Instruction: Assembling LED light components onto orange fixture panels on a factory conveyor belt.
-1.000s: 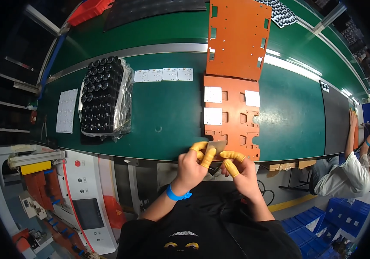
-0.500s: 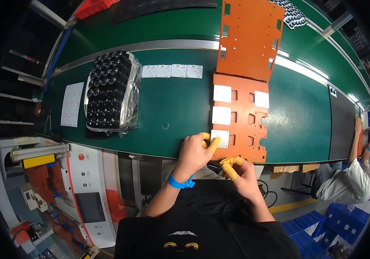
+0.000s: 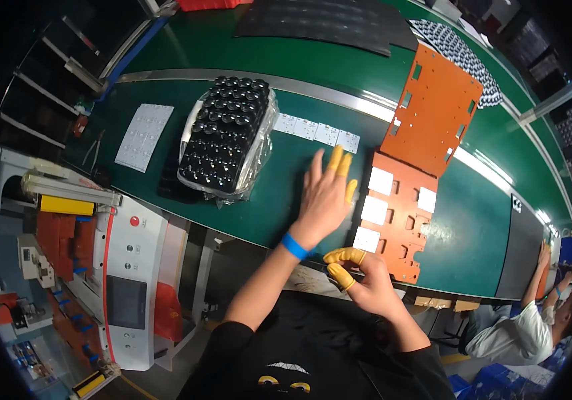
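Note:
My left hand [image 3: 329, 193], with yellow finger cots and a blue wristband, reaches over the green bench. Its fingers are stretched out, and the tips are at the near edge of the right end of a row of small white circuit boards [image 3: 306, 129]. Near the bench's front edge, my right hand [image 3: 366, 280] has its cot-covered thumb and forefinger curled together; what they hold, if anything, I cannot make out. Beside my hands lies an orange fixture plate [image 3: 403, 223] with cutouts. Three white square boards [image 3: 374, 210] sit along its left side and one [image 3: 427, 199] at its right.
A perforated orange panel [image 3: 433, 110] adjoins the fixture's far end. Left of the board row stands a plastic-wrapped stack of black lens trays [image 3: 223, 137], with a white board sheet [image 3: 144, 137] beyond. A grey-white machine [image 3: 143, 287] is at left; a co-worker [image 3: 523, 327] sits at right.
My left hand has left the nearest board on the fixture and moved up and left to the board row, its fingers straightening. My right hand stays curled near the bench edge. The view has turned.

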`<state>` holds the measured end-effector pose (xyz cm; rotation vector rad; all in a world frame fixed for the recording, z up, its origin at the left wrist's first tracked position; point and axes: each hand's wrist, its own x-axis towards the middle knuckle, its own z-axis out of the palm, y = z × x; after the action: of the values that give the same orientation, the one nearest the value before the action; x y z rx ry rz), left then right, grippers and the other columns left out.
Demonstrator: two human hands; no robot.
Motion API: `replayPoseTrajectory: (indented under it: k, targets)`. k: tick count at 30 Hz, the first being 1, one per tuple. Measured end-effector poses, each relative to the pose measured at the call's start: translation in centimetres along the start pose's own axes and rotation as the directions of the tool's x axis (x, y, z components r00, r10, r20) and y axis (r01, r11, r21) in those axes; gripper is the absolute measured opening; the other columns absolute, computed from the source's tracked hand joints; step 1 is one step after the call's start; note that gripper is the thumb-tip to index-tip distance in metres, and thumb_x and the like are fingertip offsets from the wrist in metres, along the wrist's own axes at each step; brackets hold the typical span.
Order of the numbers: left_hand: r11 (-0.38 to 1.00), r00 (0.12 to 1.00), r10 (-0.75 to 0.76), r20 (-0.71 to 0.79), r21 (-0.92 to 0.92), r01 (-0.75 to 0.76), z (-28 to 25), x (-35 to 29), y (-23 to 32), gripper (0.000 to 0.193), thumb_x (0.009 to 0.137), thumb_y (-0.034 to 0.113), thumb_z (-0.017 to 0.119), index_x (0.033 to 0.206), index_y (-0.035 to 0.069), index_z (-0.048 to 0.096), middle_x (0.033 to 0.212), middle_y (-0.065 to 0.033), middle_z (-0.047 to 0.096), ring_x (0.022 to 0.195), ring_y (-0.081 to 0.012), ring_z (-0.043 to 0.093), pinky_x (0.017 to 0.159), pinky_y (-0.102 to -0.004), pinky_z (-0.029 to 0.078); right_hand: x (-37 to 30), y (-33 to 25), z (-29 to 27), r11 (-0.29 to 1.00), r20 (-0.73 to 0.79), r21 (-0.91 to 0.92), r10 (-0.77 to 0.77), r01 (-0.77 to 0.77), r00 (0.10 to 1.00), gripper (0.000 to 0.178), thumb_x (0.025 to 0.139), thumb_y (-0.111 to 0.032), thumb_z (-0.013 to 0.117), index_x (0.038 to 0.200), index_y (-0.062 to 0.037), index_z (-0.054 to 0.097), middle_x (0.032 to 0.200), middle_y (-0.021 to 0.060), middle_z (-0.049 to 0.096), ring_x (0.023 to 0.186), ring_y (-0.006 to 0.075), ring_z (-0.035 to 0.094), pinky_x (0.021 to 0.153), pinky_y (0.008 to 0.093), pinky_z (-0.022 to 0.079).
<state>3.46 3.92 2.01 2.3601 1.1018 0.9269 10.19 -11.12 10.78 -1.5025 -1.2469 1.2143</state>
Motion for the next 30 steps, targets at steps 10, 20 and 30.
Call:
replayPoseTrajectory:
  k: [10, 20, 30]
  targets:
    - [0.958, 0.945, 0.281, 0.170, 0.005, -0.286, 3.9, -3.8, -2.9, 0.052, 0.094, 0.026, 0.053, 0.137, -0.003, 0.045, 0.145, -0.0198, 0.041, 0.142, -0.0390, 0.025, 0.117, -0.0533, 0.016, 8.7, -4.9, 3.3, 0.839, 0.041, -0.272, -0.480, 0.472, 0.876, 0.018, 0.085, -0.003, 0.066, 0.102, 0.0022, 0.065, 0.090, 0.0140, 0.064, 0.083, 0.0293, 0.064, 0.073, 0.0339, 0.050]
    - [0.978, 0.947, 0.210, 0.242, -0.058, -0.202, -1.5, -8.4, -1.7, 0.047, 0.084, 0.027, 0.064, 0.119, -0.004, 0.057, 0.130, -0.0209, 0.049, 0.125, -0.0390, 0.043, 0.106, -0.0477, 0.039, 21.4, -4.4, 6.4, 0.557, -0.055, -0.671, -0.695, 0.489, 0.717, 0.033, 0.083, -0.004, 0.069, 0.113, 0.0047, 0.060, 0.119, 0.0198, 0.054, 0.077, 0.0337, 0.063, 0.070, 0.0413, 0.052]
    - [0.914, 0.904, 0.383, 0.188, 0.069, -0.401, -6.2, -13.8, -2.7, 0.042, 0.074, 0.021, 0.066, 0.116, 0.012, 0.069, 0.119, -0.0094, 0.059, 0.111, -0.0322, 0.050, 0.099, -0.0457, 0.046, 19.0, -6.2, 6.3, 0.697, -0.132, -0.498, -0.649, 0.516, 0.749, 0.027, 0.082, -0.002, 0.070, 0.107, 0.0030, 0.060, 0.092, 0.0159, 0.059, 0.072, 0.0279, 0.063, 0.067, 0.0365, 0.052]
